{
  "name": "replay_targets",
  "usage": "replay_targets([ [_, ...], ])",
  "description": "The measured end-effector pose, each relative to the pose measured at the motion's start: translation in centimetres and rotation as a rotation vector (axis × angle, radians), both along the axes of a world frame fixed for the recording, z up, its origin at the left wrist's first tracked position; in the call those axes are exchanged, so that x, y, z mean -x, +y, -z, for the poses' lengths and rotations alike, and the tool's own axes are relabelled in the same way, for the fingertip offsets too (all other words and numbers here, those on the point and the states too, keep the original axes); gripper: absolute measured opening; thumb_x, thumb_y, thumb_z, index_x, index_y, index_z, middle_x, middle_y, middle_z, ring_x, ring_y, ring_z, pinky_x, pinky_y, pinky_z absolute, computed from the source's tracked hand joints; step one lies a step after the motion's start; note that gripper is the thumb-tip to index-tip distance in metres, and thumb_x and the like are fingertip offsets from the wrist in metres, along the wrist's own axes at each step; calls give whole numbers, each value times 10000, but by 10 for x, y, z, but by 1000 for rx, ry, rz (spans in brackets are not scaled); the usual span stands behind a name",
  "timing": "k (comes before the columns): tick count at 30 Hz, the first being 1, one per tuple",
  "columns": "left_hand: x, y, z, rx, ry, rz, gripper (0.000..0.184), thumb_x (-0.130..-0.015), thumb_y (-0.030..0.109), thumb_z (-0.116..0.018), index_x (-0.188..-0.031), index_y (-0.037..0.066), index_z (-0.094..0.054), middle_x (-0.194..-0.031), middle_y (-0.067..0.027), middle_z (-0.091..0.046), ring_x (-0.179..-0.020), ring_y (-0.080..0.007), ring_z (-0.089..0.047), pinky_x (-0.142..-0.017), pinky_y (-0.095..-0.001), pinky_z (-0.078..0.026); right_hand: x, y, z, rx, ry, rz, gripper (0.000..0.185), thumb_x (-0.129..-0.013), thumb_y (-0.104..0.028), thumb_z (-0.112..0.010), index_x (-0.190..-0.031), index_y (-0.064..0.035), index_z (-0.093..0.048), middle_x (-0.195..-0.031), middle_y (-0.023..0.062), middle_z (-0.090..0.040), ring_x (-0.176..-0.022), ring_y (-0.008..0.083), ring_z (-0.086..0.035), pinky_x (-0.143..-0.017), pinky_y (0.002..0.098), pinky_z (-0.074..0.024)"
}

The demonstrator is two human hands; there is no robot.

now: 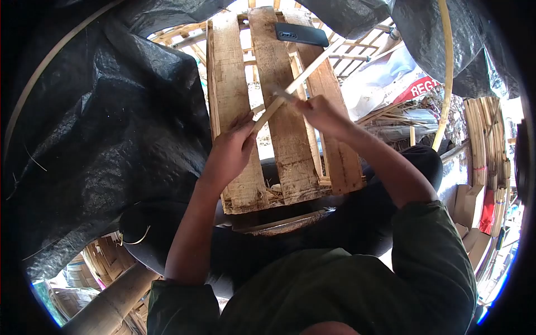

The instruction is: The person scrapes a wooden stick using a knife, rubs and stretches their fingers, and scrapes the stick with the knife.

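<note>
A long pale bamboo strip runs slantwise over a slatted wooden bench. My left hand is closed around the strip's near end, above the left and middle planks. In my right hand is a knife, its handle mostly hidden by my fingers. The blade lies across the strip around its middle and is a little blurred. Whether the edge bites into the strip I cannot tell.
A dark phone lies on the far end of the planks. Black plastic sheeting hangs at the left and top. Bundled bamboo strips stand at the right, and a thick bamboo pole lies lower left. A printed white sack sits beyond the bench.
</note>
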State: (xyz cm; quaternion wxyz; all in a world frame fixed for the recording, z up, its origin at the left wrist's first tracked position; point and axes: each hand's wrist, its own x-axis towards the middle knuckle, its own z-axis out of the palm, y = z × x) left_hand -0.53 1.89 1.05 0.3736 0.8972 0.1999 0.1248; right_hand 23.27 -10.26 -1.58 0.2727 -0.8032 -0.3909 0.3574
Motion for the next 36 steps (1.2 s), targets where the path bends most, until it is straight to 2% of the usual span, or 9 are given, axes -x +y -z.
replay_targets([
  [3, 0, -3, -3, 20, 38, -14, 316, -948, 37, -564, -1253, -46, -562, -1346, -267, -531, -1294, -392, -474, -1036, -431, -449, 1, 5, -29, 125, -145, -81, 571, -1013, -476, -497, -620, -65, -543, -484, -6, -451, -365, 104, -354, -346, 327, -300],
  [9, 1, -5, 7, -97, -4, 4, 313, -946, 40, -570, -1249, -40, -557, -1326, -273, -540, -1260, -400, -500, -1017, -428, -463, -106, 14, -14, 68, -357, 274, 662, -959, -599, -495, -712, 1, -626, -515, 58, -530, -400, 154, -495, -346, 339, -377],
  [10, 0, -5, 8, -108, -11, 8, 310, -946, 41, -572, -1244, -40, -558, -1321, -274, -543, -1252, -402, -504, -1012, -427, -467, -99, 16, -11, 91, -325, 291, 695, -963, -599, -482, -808, 47, -684, -576, 144, -620, -517, 273, -638, -469, 418, -489],
  [13, 0, -5, 2, -22, -21, -43, 200, -934, 61, -575, -1108, -36, -590, -1274, -240, -587, -1217, -404, -533, -981, -483, -486, -38, 17, 2, 17, -355, 183, 651, -972, -551, -506, -777, 45, -677, -565, 144, -608, -496, 265, -617, -451, 410, -468],
  [21, 4, -9, -1, -83, 10, -10, 271, -935, 56, -579, -1189, -36, -574, -1295, -255, -564, -1213, -404, -533, -979, -449, -487, -83, 18, -20, 120, -395, 97, 527, -1004, -438, -492, -797, 8, -680, -573, 135, -610, -487, 219, -628, -436, 402, -471],
  [25, 3, -7, -2, -29, 43, -38, 252, -930, 47, -568, -1167, -38, -585, -1294, -251, -568, -1256, -399, -506, -1032, -473, -456, -38, 14, 4, -143, -519, 152, 627, -982, -527, -514, -659, 1, -613, -494, 40, -505, -395, 152, -477, -379, 356, -409],
  [27, 4, -8, 5, -71, 15, -36, 244, -933, 52, -566, -1158, -41, -584, -1294, -254, -568, -1247, -404, -511, -1033, -474, -456, -41, 19, -29, 159, -234, 196, 651, -950, -578, -525, -869, 48, -685, -601, 152, -610, -508, 242, -628, -448, 398, -487],
  [31, 3, -11, -1, -141, -33, -8, 232, -942, 64, -561, -1141, -52, -584, -1288, -263, -571, -1235, -418, -517, -1033, -479, -455, -86, 18, -23, 104, -270, 137, 692, -962, -629, -452, -717, -5, -624, -525, 49, -529, -414, 184, -533, -376, 352, -443],
  [36, 3, -10, 5, -157, -30, -27, 230, -939, 54, -557, -1143, -49, -585, -1280, -261, -576, -1235, -420, -516, -1026, -482, -459, -27, 18, -23, 62, -317, 105, 584, -963, -516, -542, -804, 26, -690, -605, 126, -610, -494, 220, -581, -506, 409, -490],
])
